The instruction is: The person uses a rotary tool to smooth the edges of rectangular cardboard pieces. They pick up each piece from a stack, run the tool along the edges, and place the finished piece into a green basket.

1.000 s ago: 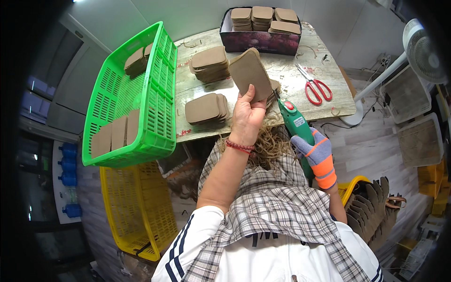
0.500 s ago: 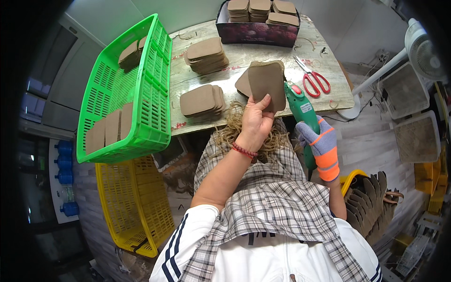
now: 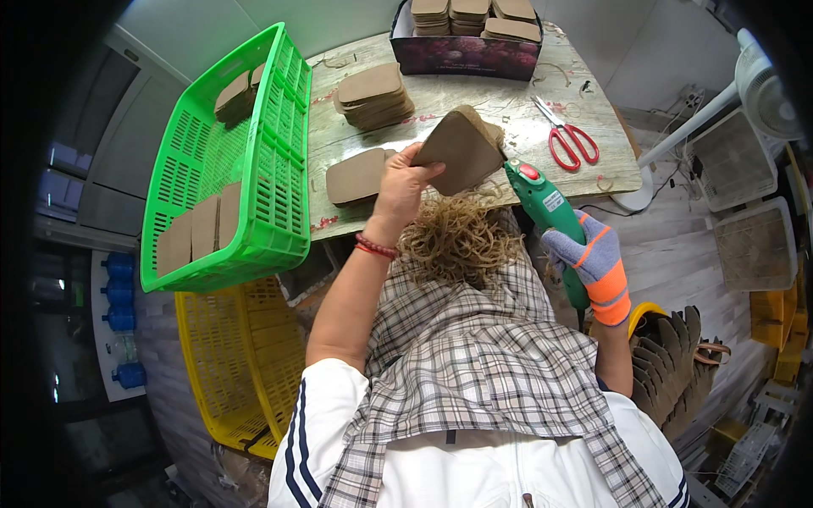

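Observation:
My left hand (image 3: 405,188), bare with a red bead bracelet, grips a brown rounded pad (image 3: 461,157) by its left edge, thumb on top. The pad is tilted above the table's front edge, with a frayed edge at its upper right. In an orange-and-grey glove, my right hand (image 3: 593,262) is wrapped round green electric scissors (image 3: 542,196) with a red button. Their tip meets or nearly meets the pad's right side. A heap of thin brown trimmings (image 3: 461,241) lies on my checked apron below the pad.
Stacks of brown pads (image 3: 373,95) stand on the table (image 3: 508,110), with red-handled scissors (image 3: 569,140) at right. A dark box (image 3: 461,57) of pads is at the back. To the left are a green basket (image 3: 279,152) and a yellow basket (image 3: 220,364); a fan (image 3: 766,85) stands right.
My left hand has moved left and now grips the pad by its left side. The pad has turned and tilted. The trimmings on my lap show more fully; the right hand has shifted slightly right.

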Available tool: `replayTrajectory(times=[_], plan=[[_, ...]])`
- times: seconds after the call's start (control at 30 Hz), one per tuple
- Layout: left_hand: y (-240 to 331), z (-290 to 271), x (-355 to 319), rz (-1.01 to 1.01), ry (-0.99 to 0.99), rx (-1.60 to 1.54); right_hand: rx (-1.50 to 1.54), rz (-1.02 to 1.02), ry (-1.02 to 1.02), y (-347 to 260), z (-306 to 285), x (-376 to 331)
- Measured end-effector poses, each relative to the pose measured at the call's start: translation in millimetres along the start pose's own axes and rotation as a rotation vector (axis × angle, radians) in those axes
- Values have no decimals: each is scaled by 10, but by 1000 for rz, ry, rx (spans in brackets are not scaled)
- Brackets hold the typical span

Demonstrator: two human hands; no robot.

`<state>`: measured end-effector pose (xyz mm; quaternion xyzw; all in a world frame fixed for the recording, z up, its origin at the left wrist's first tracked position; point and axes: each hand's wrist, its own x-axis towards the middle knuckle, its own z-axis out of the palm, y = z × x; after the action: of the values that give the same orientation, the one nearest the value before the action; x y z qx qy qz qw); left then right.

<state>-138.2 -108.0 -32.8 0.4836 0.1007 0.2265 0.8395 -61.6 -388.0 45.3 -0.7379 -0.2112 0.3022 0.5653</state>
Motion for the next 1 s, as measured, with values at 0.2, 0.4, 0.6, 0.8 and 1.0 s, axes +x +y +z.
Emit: replayTrajectory(times=[0.2,0.4,0.6,0.8,1.0], plan=[[227,-174,15,-178,-120,173,-51,-7,-44,33,59,-3],[143,-130,-126,-321,-138,157,-36,24,-41,13,91,22],[372,-94,-139,-370,-194,369,-23,32,-81,44,85,27],[633,-166,-70,-233,-229,623,-35,16,-149,22,101,4],[681,-253,-20,-119,-136,451,-8,43,-210,93,154,17]])
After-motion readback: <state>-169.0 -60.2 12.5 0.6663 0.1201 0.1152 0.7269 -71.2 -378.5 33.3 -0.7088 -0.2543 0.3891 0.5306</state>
